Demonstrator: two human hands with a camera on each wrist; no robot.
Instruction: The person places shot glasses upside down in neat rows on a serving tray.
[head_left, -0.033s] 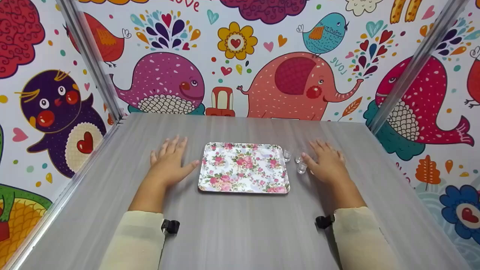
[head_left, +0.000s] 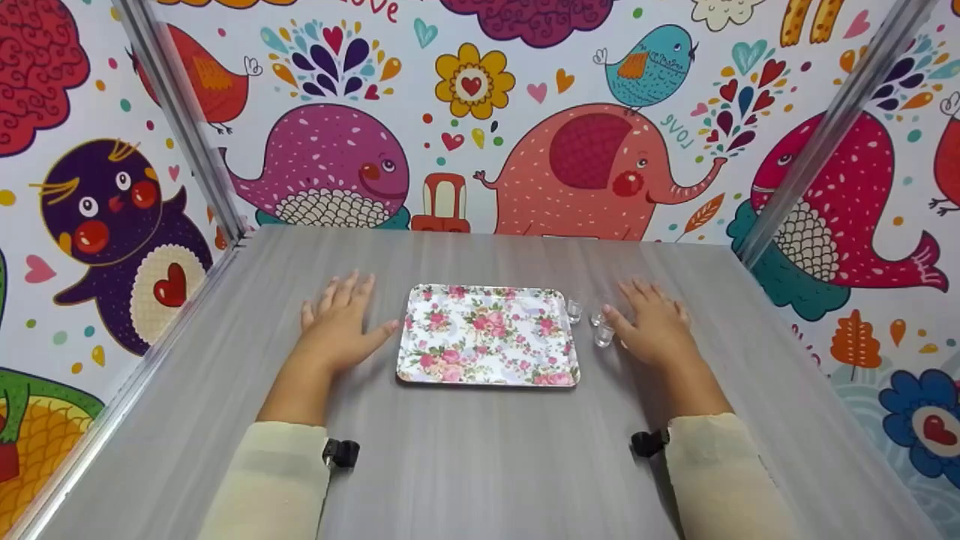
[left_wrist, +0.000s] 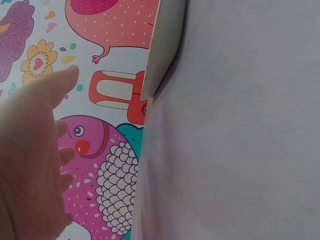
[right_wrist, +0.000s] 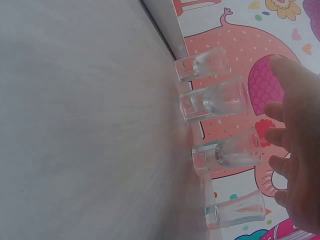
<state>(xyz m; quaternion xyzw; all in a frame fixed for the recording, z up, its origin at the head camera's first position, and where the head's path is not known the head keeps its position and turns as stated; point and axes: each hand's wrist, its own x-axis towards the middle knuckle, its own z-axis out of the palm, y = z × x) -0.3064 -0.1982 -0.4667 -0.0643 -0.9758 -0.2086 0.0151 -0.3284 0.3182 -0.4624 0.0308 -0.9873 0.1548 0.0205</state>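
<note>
Cream sleeves point(head_left: 266, 480), small black wrist cameras point(head_left: 343, 454)

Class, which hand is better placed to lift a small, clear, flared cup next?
Probably the right hand, beside the clear cups; the white floral rectangular tray lies between them and the left hand.

On the white wall panel printed with bright cartoon animals point(head_left: 420, 150), the word "Love" point(head_left: 373, 10) runs in thin red letters at the top edge of the head view, its first letter partly cut off. A second "LOVE" point(head_left: 676, 131), in smaller teal letters, stands tilted on the same panel, below the round turquoise bird with an orange wing point(head_left: 654, 79) and above the trunk of the coral-pink elephant point(head_left: 540, 202). Small dark marks on the bird are illegible.
</note>
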